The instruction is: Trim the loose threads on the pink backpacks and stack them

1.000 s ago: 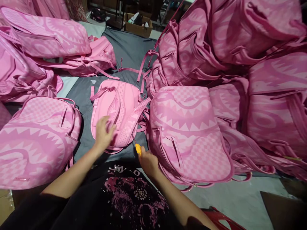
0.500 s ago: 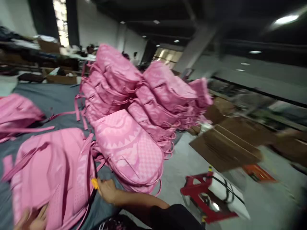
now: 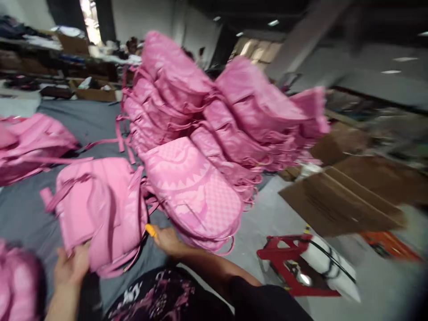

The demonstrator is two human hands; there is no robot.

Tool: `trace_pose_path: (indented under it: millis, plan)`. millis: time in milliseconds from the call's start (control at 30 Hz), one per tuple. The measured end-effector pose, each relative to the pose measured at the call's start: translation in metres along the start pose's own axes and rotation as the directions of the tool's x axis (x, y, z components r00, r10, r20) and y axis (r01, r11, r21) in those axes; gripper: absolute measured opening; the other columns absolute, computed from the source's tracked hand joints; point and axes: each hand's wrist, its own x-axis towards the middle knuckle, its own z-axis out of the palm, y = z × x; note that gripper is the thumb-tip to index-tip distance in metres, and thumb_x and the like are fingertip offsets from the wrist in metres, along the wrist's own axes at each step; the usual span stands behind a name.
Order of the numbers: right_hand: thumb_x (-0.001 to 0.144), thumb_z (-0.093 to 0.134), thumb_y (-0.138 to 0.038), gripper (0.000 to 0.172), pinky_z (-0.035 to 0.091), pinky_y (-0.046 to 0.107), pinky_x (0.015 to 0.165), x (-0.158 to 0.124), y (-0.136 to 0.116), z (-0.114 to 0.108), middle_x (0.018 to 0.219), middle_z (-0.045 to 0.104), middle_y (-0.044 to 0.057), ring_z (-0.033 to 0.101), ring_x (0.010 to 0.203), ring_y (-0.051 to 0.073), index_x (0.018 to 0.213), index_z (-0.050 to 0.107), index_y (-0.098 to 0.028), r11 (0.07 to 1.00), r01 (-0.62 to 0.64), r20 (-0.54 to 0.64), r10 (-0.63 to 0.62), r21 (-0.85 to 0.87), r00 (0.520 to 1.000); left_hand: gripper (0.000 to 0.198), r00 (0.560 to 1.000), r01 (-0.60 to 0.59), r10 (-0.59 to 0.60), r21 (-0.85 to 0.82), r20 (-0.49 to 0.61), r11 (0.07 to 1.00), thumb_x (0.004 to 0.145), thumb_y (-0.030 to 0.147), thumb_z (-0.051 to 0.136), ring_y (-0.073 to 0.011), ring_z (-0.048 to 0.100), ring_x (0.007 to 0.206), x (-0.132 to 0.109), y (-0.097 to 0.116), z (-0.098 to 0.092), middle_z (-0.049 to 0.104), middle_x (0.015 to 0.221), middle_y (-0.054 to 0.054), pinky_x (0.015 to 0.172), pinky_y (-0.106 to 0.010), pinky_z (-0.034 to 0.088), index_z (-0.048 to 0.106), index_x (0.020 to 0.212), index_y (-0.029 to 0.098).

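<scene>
A pink backpack [image 3: 123, 200] lies on the grey cloth [image 3: 90, 120], its shoulder straps facing up. My left hand [image 3: 73, 265] is at its near left edge, fingers closed on the fabric. Just off the pack's right side, my right hand [image 3: 165, 240] is closed round a small yellow-orange tool [image 3: 150, 230], whose exact kind I cannot make out. Right beside them lies another backpack [image 3: 197, 191] with a checkered and toothed print, front side up.
Behind rise stacked pink backpacks [image 3: 180, 76]. More pink bags lie at the left [image 3: 36, 142] and lower left [image 3: 20, 281]. On the floor at right are a red stand [image 3: 284, 256] with a white roll [image 3: 329, 263] and flattened cardboard [image 3: 341, 196].
The view has shifted, so the bags appear farther right or higher. Another pink bag now shows at the lower left. My left hand and wrist show more fully; the yellow-orange tool remains in my right hand.
</scene>
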Motion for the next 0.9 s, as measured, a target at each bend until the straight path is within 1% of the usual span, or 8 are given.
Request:
trace_pose_path:
  millis: [67, 133, 233, 367, 600, 767, 833, 900]
  plan:
    - [0.102, 0.045, -0.030, 0.034, 0.052, 0.030, 0.074, -0.004, -0.002, 0.018, 0.096, 0.072, 0.005, 0.070, 0.084, 0.019, 0.131, 0.055, -0.017, 0.996, 0.086, 0.098, -0.083, -0.030, 0.992, 0.082, 0.949, -0.171, 0.155, -0.033, -0.274, 0.985, 0.066, 0.070, 0.067, -0.0295, 0.039, 0.143, 0.004, -0.004, -0.004, 0.068, 0.126, -0.005, 0.109, -0.049, 0.046, 0.051, 0.138, 0.033]
    - [0.103, 0.039, -0.029, 0.038, 0.048, 0.027, 0.071, -0.002, 0.001, 0.030, 0.095, 0.074, 0.008, 0.071, 0.085, 0.021, 0.137, 0.050, -0.017, 0.989, 0.138, 0.161, -0.128, -0.051, 0.979, 0.086, 0.959, -0.225, 0.206, -0.080, -0.194, 0.971, 0.072, 0.073, 0.061, -0.0330, 0.043, 0.139, 0.010, -0.006, -0.005, 0.066, 0.127, -0.015, 0.113, -0.054, 0.038, 0.050, 0.139, 0.021]
    - [0.102, 0.041, -0.034, 0.039, 0.044, 0.025, 0.068, 0.003, 0.007, 0.038, 0.094, 0.074, 0.008, 0.071, 0.084, 0.021, 0.137, 0.048, -0.019, 0.989, 0.145, 0.198, -0.134, -0.042, 0.971, 0.086, 0.962, -0.273, 0.268, -0.095, -0.058, 0.957, 0.074, 0.077, 0.060, -0.0334, 0.047, 0.136, 0.017, -0.007, -0.007, 0.065, 0.126, -0.019, 0.113, -0.054, 0.037, 0.053, 0.136, 0.017]
    - [0.101, 0.041, -0.035, 0.037, 0.040, 0.027, 0.066, -0.006, 0.015, 0.040, 0.096, 0.074, 0.009, 0.071, 0.086, 0.021, 0.133, 0.051, -0.019, 0.996, 0.087, 0.205, -0.078, -0.035, 0.976, 0.085, 0.961, -0.278, 0.278, -0.083, -0.012, 0.957, 0.075, 0.078, 0.058, -0.0334, 0.050, 0.133, 0.018, -0.013, -0.007, 0.067, 0.122, -0.019, 0.111, -0.052, 0.039, 0.055, 0.133, 0.016]
    - [0.101, 0.038, -0.033, 0.040, 0.042, 0.030, 0.065, -0.061, 0.053, 0.043, 0.092, 0.075, 0.010, 0.072, 0.084, 0.025, 0.137, 0.048, -0.019, 0.990, 0.121, 0.320, -0.093, -0.071, 0.943, 0.080, 0.970, -0.243, 0.240, -0.089, -0.040, 0.966, 0.082, 0.077, 0.047, -0.0331, 0.056, 0.126, 0.020, -0.021, 0.001, 0.068, 0.118, -0.019, 0.105, -0.051, 0.044, 0.056, 0.131, 0.015]
    - [0.099, 0.041, -0.030, 0.036, 0.045, 0.031, 0.070, -0.056, 0.036, 0.050, 0.097, 0.075, 0.011, 0.072, 0.088, 0.025, 0.131, 0.053, -0.017, 0.963, 0.261, 0.381, -0.217, -0.069, 0.899, 0.068, 0.971, -0.234, 0.229, -0.085, -0.066, 0.969, 0.084, 0.070, 0.050, -0.0314, 0.059, 0.121, 0.023, -0.023, 0.017, 0.070, 0.113, -0.018, 0.103, -0.048, 0.047, 0.059, 0.123, 0.015]
    - [0.099, 0.041, -0.029, 0.034, 0.045, 0.031, 0.070, -0.046, 0.025, 0.050, 0.096, 0.075, 0.012, 0.072, 0.088, 0.026, 0.126, 0.056, -0.015, 0.959, 0.272, 0.372, -0.227, -0.074, 0.900, 0.064, 0.974, -0.189, 0.190, 0.015, -0.122, 0.982, 0.084, 0.066, 0.054, -0.0329, 0.058, 0.122, 0.016, -0.024, 0.022, 0.069, 0.113, -0.019, 0.101, -0.049, 0.048, 0.060, 0.119, 0.014]
    - [0.098, 0.042, -0.029, 0.033, 0.044, 0.031, 0.069, -0.039, 0.018, 0.048, 0.096, 0.075, 0.013, 0.072, 0.088, 0.025, 0.123, 0.057, -0.014, 0.959, 0.272, 0.365, -0.229, -0.073, 0.902, 0.059, 0.931, -0.147, 0.220, 0.252, -0.292, 0.956, 0.081, 0.059, 0.061, -0.0356, 0.054, 0.126, 0.002, -0.030, 0.028, 0.066, 0.118, -0.020, 0.102, -0.051, 0.046, 0.060, 0.117, 0.012]
